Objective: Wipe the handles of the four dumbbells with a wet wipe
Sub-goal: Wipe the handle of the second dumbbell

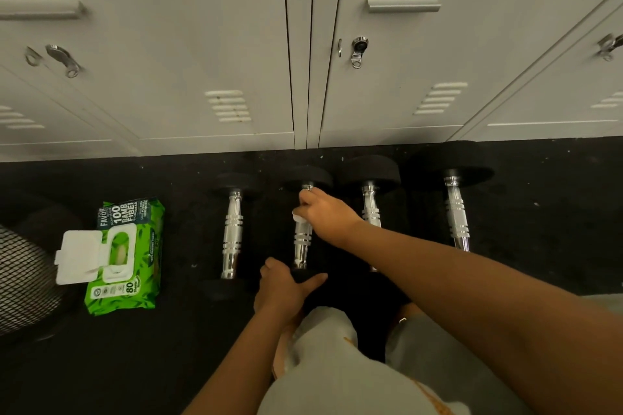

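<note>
Here, right fingers (305,200) around wipe (298,216), handle (302,242).

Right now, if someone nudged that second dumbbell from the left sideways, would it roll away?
Probably it would roll: the second dumbbell lies on round black ends on flat dark floor. That may be why the left hand braces its near end while the right hand presses the wipe on the handle. It likely feels heavy; the chrome looks slick.
</note>
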A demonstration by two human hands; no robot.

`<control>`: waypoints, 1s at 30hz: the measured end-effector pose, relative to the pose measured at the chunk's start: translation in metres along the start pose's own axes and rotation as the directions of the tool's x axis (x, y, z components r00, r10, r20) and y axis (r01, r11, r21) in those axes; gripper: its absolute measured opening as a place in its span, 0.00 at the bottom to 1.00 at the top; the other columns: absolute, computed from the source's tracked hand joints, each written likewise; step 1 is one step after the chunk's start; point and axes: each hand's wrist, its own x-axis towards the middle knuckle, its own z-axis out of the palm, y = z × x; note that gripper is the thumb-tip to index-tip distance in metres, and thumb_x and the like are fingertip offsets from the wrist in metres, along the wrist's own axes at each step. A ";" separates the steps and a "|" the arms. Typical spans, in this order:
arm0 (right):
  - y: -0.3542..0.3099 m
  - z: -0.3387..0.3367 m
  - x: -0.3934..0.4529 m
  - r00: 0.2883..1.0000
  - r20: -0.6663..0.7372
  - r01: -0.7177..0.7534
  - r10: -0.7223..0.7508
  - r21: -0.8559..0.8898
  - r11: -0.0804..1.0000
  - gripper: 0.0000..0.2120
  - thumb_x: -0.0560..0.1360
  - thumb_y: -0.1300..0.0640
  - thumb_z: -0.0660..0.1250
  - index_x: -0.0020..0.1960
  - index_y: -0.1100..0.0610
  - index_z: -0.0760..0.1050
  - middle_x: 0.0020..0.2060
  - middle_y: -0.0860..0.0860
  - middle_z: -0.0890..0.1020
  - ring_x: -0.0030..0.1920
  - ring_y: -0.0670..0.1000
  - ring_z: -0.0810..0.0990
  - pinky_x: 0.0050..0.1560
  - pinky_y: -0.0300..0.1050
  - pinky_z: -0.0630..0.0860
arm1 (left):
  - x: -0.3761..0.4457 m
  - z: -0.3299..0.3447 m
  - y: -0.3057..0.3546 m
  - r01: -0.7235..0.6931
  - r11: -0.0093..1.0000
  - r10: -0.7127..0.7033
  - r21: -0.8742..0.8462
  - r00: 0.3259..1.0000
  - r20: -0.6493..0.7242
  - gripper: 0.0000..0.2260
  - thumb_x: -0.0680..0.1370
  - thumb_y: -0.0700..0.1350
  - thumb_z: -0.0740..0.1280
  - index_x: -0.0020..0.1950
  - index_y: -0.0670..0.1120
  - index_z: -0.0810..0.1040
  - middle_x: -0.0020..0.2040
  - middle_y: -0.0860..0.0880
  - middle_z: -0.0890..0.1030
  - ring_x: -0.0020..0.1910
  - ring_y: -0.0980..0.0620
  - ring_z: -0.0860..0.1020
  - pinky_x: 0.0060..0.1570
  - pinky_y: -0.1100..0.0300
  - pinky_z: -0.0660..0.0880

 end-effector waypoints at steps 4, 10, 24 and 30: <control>0.002 0.002 0.008 0.986 -0.087 -0.140 0.146 0.067 0.988 0.19 0.76 0.65 0.61 0.66 0.59 0.71 0.62 0.56 0.69 0.63 0.54 0.67 0.58 0.47 0.75 | -0.001 0.001 0.000 -0.007 1.000 0.007 0.009 1.000 -0.013 0.42 0.65 0.62 0.75 0.67 0.42 0.61 0.67 0.43 0.65 0.63 0.44 0.70 0.60 0.47 0.74; 0.004 0.009 0.008 0.982 -0.088 -0.157 0.170 0.132 0.979 0.21 0.76 0.65 0.62 0.68 0.58 0.69 0.63 0.55 0.69 0.64 0.55 0.67 0.60 0.49 0.74 | -0.004 0.001 0.001 -0.007 1.000 0.008 0.007 0.999 -0.047 0.39 0.66 0.61 0.75 0.65 0.40 0.62 0.65 0.42 0.68 0.61 0.43 0.72 0.57 0.49 0.75; 0.002 0.022 0.013 0.879 -0.176 -0.383 0.442 0.292 0.877 0.18 0.77 0.63 0.62 0.65 0.54 0.74 0.60 0.55 0.77 0.57 0.59 0.78 0.56 0.50 0.77 | 0.002 -0.001 -0.003 0.055 0.971 -0.048 -0.233 0.998 0.035 0.43 0.59 0.54 0.81 0.65 0.48 0.59 0.68 0.43 0.64 0.64 0.41 0.69 0.62 0.48 0.72; 0.004 0.029 0.017 0.835 -0.224 -0.384 0.502 0.416 0.824 0.15 0.77 0.62 0.63 0.62 0.56 0.76 0.57 0.54 0.79 0.54 0.56 0.79 0.54 0.49 0.78 | 0.003 -0.005 -0.005 0.019 0.990 -0.012 -0.143 0.999 0.049 0.41 0.66 0.54 0.77 0.69 0.40 0.58 0.69 0.41 0.63 0.66 0.43 0.68 0.65 0.48 0.71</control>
